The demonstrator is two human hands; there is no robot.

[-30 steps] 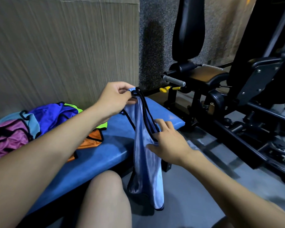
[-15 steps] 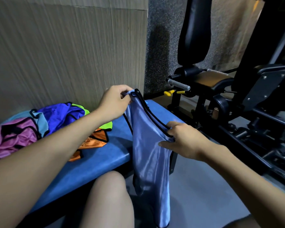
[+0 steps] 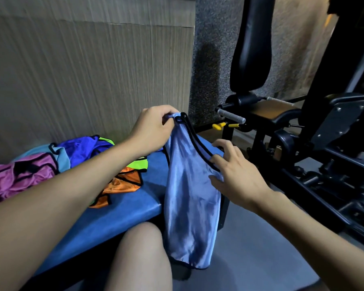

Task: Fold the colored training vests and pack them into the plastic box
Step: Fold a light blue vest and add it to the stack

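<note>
— Vest first: where is the shiny light-blue training vest with black edging [image 3: 189, 198]?

— It hangs off the near edge of the blue padded bench [image 3: 105, 219], just beside the person's bare knee [image 3: 141, 257], with its lower hem dangling below the level of the bench top over the grey floor [image 3: 250, 259].

— And the fingers?

— The left hand [image 3: 151, 131] pinches the bunched top of the vest, at a shoulder strap, with thumb and fingers curled round the cloth. The right hand [image 3: 237, 175] is spread and relaxed: its fingertips rest on the black trim along the vest's right edge, lower down, the thumb lying against the blue cloth. It grips nothing that I can see.

— So the cloth runs between the hands?

— Yes, slanting from the raised left hand down to the right, then falling straight.

— What else is on the bench?

— Farther left, behind the left forearm, a loose heap of vests: an orange vest [image 3: 120, 183] nearest, a neon-green vest [image 3: 139, 162] just behind it, a royal-blue vest [image 3: 82, 148], a pale teal vest [image 3: 61, 158], and a crumpled pink vest [image 3: 15, 177] at the far left. They overlap one another.

— And the room?

— Behind the bench stands a wood-grain panelled wall [image 3: 82, 70], next to it a speckled grey wall [image 3: 210, 70]. To the right sits a black gym machine [image 3: 303, 133] with an upright padded backrest, a brown seat, a knurled grey handle and a yellow knob.
</note>
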